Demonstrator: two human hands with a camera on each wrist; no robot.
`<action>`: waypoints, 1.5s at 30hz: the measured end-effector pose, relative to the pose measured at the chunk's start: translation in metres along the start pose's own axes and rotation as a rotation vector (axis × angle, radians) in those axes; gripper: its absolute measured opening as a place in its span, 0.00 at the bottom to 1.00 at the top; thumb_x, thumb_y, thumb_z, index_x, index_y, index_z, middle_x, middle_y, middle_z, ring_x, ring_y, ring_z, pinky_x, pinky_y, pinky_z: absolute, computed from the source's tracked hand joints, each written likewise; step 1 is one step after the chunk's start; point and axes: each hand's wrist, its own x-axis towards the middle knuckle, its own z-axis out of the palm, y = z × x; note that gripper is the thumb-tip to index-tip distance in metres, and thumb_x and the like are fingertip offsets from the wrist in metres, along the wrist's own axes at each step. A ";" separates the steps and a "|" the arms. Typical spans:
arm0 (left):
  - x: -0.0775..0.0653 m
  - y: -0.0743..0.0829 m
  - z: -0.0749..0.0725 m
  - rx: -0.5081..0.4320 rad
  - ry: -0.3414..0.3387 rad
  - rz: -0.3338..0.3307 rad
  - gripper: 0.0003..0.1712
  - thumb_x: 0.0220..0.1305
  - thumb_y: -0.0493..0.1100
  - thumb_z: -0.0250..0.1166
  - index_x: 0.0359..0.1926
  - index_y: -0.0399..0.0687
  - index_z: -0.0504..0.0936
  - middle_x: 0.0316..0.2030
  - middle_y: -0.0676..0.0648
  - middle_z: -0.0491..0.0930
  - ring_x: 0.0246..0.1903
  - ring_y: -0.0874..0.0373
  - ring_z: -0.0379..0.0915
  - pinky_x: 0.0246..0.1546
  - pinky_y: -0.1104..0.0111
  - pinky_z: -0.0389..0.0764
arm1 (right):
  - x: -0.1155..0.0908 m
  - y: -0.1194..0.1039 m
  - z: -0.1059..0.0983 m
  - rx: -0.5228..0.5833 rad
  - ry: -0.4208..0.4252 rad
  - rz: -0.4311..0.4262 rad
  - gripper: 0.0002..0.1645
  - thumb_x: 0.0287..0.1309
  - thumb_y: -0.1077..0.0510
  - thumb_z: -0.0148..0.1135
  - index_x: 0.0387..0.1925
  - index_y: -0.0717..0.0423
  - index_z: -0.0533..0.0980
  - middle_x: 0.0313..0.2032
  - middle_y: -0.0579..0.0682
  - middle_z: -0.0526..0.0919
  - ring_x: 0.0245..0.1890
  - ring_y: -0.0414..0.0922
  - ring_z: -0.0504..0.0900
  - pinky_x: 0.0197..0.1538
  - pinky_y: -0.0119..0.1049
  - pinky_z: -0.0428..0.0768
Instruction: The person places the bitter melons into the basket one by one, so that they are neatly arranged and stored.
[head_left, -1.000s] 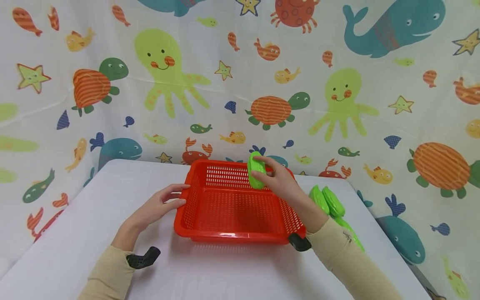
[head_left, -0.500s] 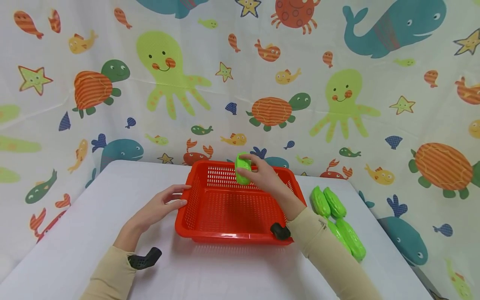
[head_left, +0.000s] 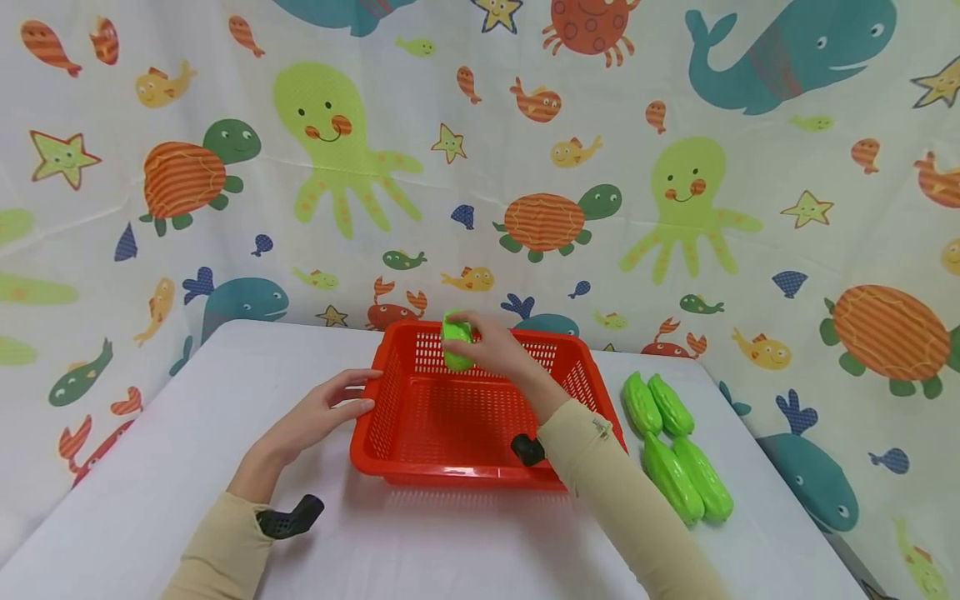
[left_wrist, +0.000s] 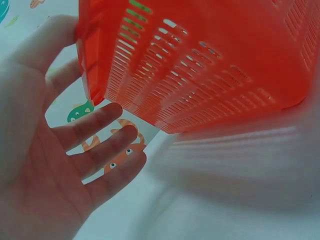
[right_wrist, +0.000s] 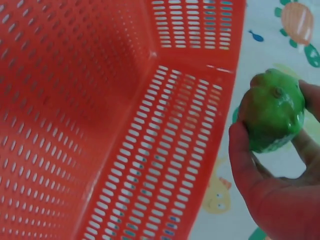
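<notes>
My right hand (head_left: 501, 346) grips a bright green bitter melon (head_left: 453, 331) between thumb and fingers, over the back-left part of a red plastic basket (head_left: 465, 472). In the right wrist view the bitter melon (right_wrist: 274, 111) shows its bumpy end and small stem nub, beside the basket's slotted wall (right_wrist: 155, 145). My left hand (head_left: 318, 414) is at the basket's left side, fingertips touching the rim. Seen from the left wrist, thumb and index finger reach the rim while the other fingers (left_wrist: 102, 155) extend loosely beneath it. The basket's visible floor is bare.
Several more bitter melons (head_left: 672, 481) lie in two rows on the white table (head_left: 450, 550), right of the basket. A white curtain (head_left: 480, 250) printed with sea animals hangs behind the table.
My right hand has carried the bitter melon leftward across the basket's back and slightly lower. My left hand has stayed at the rim. More of the bitter melons on the right now shows.
</notes>
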 end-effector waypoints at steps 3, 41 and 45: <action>0.000 0.000 0.000 0.002 0.000 0.002 0.35 0.64 0.55 0.65 0.69 0.55 0.65 0.67 0.43 0.65 0.64 0.39 0.61 0.54 0.46 0.76 | 0.004 -0.001 0.007 -0.049 -0.068 0.001 0.28 0.65 0.48 0.62 0.64 0.48 0.70 0.49 0.53 0.75 0.46 0.49 0.75 0.43 0.37 0.79; 0.001 0.001 0.000 0.038 -0.006 0.000 0.35 0.64 0.57 0.64 0.69 0.59 0.65 0.67 0.44 0.65 0.66 0.39 0.60 0.55 0.44 0.74 | 0.017 0.002 0.052 -0.285 -0.467 0.136 0.34 0.62 0.45 0.64 0.68 0.40 0.68 0.59 0.47 0.74 0.58 0.46 0.70 0.62 0.48 0.72; 0.000 -0.001 0.000 0.035 -0.003 -0.001 0.35 0.64 0.57 0.64 0.69 0.59 0.65 0.67 0.44 0.65 0.66 0.39 0.59 0.55 0.44 0.75 | 0.018 0.004 0.054 -0.299 -0.491 0.125 0.34 0.62 0.45 0.64 0.69 0.39 0.68 0.59 0.47 0.74 0.58 0.46 0.70 0.62 0.46 0.73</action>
